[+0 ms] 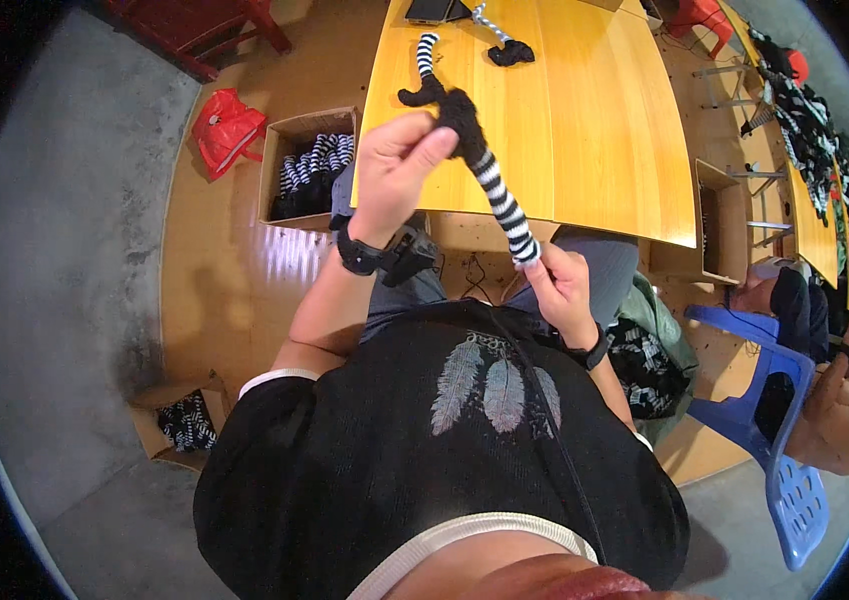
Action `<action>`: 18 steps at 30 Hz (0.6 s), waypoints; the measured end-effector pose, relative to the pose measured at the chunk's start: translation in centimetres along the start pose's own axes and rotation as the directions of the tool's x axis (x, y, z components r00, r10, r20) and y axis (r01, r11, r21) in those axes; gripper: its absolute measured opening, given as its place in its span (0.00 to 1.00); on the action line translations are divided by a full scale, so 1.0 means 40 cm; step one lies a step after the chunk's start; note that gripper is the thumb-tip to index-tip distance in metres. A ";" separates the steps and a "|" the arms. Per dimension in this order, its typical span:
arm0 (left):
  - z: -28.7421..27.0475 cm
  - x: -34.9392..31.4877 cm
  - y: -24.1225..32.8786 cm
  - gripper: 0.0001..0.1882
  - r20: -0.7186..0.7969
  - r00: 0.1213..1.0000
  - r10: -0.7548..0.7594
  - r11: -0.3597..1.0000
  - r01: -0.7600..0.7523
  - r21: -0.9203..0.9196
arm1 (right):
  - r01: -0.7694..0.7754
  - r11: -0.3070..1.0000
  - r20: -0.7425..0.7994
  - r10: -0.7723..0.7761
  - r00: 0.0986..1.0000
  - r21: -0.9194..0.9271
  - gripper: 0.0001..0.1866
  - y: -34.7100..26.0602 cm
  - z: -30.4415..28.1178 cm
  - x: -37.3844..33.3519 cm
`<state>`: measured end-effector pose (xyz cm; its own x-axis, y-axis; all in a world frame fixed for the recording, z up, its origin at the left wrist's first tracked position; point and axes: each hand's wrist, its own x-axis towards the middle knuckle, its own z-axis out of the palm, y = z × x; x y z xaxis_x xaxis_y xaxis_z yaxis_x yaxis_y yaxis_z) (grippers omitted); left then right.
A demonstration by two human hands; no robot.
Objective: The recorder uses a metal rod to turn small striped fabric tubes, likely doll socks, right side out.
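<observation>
My left hand pinches the fuzzy black end of a knitted leg-shaped piece between thumb and fingers, over the near left of the table. The tube of this piece has black and white stripes. My right hand grips its striped lower end, close to my lap, so the piece stretches slantwise between both hands. Just beyond lies a striped tube with a curled black foot; I cannot tell whether it joins the held piece. Farther right on the table rests another striped piece with a black end.
Left of the wooden table stands a cardboard box of striped pieces, with a red bag beside it. Another box sits lower left. To the right are an open carton, a filled sack, a blue chair and another person.
</observation>
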<state>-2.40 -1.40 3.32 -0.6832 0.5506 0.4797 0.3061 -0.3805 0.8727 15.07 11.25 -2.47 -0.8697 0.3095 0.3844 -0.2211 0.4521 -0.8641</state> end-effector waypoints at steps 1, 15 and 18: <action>-0.019 0.009 -0.008 0.08 -0.005 0.999 0.044 0.999 -0.044 0.001 | -0.039 0.999 0.062 0.039 0.997 0.001 0.09 0.001 -0.011 -0.014; 0.036 -0.016 0.011 0.12 0.393 0.915 0.088 0.948 -0.198 0.249 | -0.062 0.992 -0.095 0.072 0.993 0.108 0.10 0.002 0.014 -0.029; 0.058 -0.025 0.016 0.10 0.380 0.917 0.124 0.963 -0.204 0.177 | -0.218 0.769 -0.003 0.276 0.961 0.601 0.11 -0.010 0.041 -0.034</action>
<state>0.02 -0.49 3.61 -0.3361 0.7401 0.5825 0.5512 -0.3470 0.7588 15.63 9.28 -3.18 -0.8956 0.4247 0.1324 -0.2453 -0.2233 -0.9434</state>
